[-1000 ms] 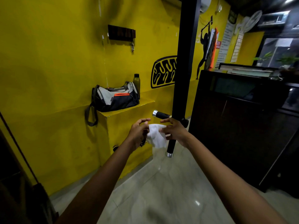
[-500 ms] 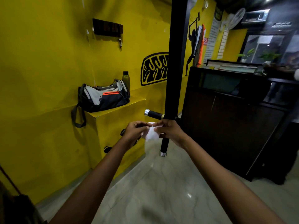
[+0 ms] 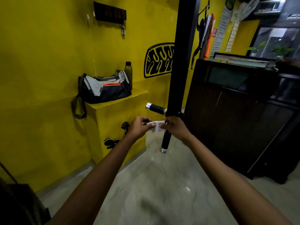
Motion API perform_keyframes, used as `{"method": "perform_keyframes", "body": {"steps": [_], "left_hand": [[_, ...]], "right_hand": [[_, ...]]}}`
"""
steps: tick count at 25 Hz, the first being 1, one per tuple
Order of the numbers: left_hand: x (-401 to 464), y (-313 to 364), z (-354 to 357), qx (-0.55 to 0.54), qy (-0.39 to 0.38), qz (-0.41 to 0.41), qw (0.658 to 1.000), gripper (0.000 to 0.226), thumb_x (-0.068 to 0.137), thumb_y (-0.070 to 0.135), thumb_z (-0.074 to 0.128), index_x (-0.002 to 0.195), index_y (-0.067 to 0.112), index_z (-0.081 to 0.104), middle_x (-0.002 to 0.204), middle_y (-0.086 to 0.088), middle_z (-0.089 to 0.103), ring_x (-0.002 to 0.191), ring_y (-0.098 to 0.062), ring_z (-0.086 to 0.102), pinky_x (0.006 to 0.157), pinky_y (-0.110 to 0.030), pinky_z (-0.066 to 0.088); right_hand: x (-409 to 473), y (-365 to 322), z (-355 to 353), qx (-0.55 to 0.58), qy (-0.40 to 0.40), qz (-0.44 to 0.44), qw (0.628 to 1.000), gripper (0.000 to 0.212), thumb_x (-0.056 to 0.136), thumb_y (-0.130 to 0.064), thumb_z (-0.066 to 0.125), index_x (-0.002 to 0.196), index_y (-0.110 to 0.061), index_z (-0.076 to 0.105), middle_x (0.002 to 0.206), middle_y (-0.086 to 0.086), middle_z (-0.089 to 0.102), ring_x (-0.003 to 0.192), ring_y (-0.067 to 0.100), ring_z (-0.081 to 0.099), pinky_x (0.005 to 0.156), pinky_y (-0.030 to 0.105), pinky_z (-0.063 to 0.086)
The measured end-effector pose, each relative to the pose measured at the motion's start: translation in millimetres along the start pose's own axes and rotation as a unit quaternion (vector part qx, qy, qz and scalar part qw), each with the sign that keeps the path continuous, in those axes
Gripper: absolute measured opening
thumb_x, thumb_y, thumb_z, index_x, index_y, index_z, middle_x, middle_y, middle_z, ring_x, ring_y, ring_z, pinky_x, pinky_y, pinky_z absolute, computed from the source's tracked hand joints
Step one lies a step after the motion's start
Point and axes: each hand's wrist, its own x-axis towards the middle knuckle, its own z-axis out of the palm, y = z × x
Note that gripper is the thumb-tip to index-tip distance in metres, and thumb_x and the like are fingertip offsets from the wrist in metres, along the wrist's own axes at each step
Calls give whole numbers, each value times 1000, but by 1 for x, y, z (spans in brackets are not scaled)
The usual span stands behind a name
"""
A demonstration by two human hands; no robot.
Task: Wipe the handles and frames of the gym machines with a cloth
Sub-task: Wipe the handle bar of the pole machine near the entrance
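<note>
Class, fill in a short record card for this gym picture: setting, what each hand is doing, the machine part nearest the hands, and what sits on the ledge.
setting: gym corner, yellow wall, marble floor
left hand: pinches white cloth
right hand: pinches same cloth
nearest machine part: black upright frame with chrome-capped handles
on ledge: grey duffel bag, bottle behind it

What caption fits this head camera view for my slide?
Both hands, left hand and right hand, hold a white cloth before the machine's black handle.
</note>
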Motion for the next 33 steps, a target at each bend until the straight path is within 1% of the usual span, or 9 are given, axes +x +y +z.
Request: {"method": "perform_keyframes", "body": {"steps": [4,6,8,11,16,21,26,29,33], "left_hand": [[11,3,2,49,-45,24,997,18,88,23,68,91,5,65,60,8,52,52,-3,42,41,-10,27],[24,-2,2,85,-64,48,993,20,89,25,66,86,5,64,59,5,53,50,-4,42,42,-13,26],[38,-7,1,165,-77,91,979,23,92,26,62,92,3,66,81,-6,61,69,-15,55,56,-22,37],[74,-20,1,288,-78,214,930,28,96,25,54,116,6,58,117,-13,53,105,-26,52,83,-36,44],[139,-42,18,377,-107,356,848,48,98,33,30,137,8,45,129,-17,51,115,-33,48,94,-44,42],[169,-68,27,376,-156,413,815,51,99,34,26,141,8,42,121,-13,55,107,-32,51,105,-45,31],[171,-71,30,393,-128,426,805,50,100,34,28,141,8,41,112,-13,57,98,-30,50,87,-41,42],[168,-76,35,391,-109,425,809,50,101,32,29,144,8,37,116,-12,55,106,-29,49,105,-44,34],[162,-83,37,387,-92,427,812,51,100,30,28,146,9,31,129,-15,49,125,-32,42,116,-45,19]], "right_hand": [[3,0,6,182,7,38,982,7,95,-10,52,97,-4,48,86,5,56,75,14,60,65,30,53],[7,2,12,197,47,42,978,9,96,-12,51,98,-4,46,90,13,56,71,18,62,60,30,55],[13,8,14,132,108,35,985,14,94,-12,55,98,-1,48,90,19,58,71,24,64,58,34,56],[22,25,5,-92,186,-14,978,18,88,-15,64,100,-6,55,90,11,62,76,21,62,63,35,53],[34,49,7,-432,196,-110,873,16,86,-14,60,99,-6,65,105,9,60,86,24,62,74,33,54],[43,70,43,-528,151,-171,818,13,86,-11,52,85,-5,63,96,12,60,81,24,59,61,31,54],[33,79,45,-505,122,-192,833,4,78,-4,70,75,-3,66,95,10,59,91,23,56,68,28,55],[36,72,34,-516,149,-211,817,11,82,-7,61,74,-6,67,88,6,59,86,18,51,68,22,46],[35,87,47,-513,91,-183,834,4,78,-6,71,76,-4,68,92,9,57,85,24,56,65,30,54]]}}
